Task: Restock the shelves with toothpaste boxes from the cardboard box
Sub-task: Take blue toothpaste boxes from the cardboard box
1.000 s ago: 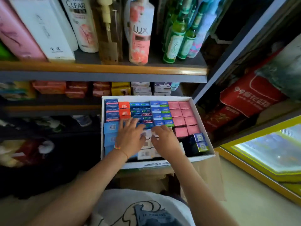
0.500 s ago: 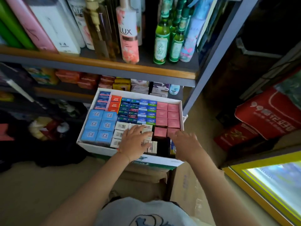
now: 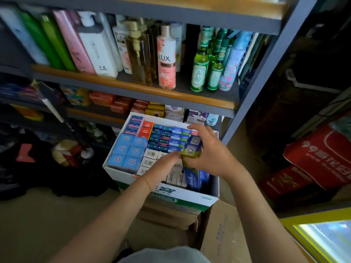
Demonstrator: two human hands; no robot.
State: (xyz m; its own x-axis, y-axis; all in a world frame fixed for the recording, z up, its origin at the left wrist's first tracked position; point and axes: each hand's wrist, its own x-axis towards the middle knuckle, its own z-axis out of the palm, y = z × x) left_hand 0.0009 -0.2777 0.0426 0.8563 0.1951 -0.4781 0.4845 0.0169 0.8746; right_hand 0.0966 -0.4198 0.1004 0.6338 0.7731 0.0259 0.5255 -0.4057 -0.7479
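Note:
A white cardboard box (image 3: 190,196) stands open below the shelves, packed with upright toothpaste boxes (image 3: 133,149) in blue, red, white and pink. My right hand (image 3: 210,154) grips two green-and-blue toothpaste boxes (image 3: 190,150) by their top end and holds them upright, partly lifted out of the near right corner. My left hand (image 3: 161,168) reaches in from the left with fairly straight fingers, its tips touching the side of the held boxes. The lower ends of the held boxes are still inside the cardboard box.
A shelf (image 3: 133,86) above carries shampoo and green glass bottles. A lower shelf (image 3: 121,105) behind the box holds small soap packs. A brown carton (image 3: 171,221) sits under the box. Red bags (image 3: 322,158) lie right, with a yellow-framed case (image 3: 322,234) at bottom right.
My right hand went from resting on the packed boxes at the near right corner to gripping two green-and-blue boxes and lifting them. My left hand slid right to touch them. The view tilted upward.

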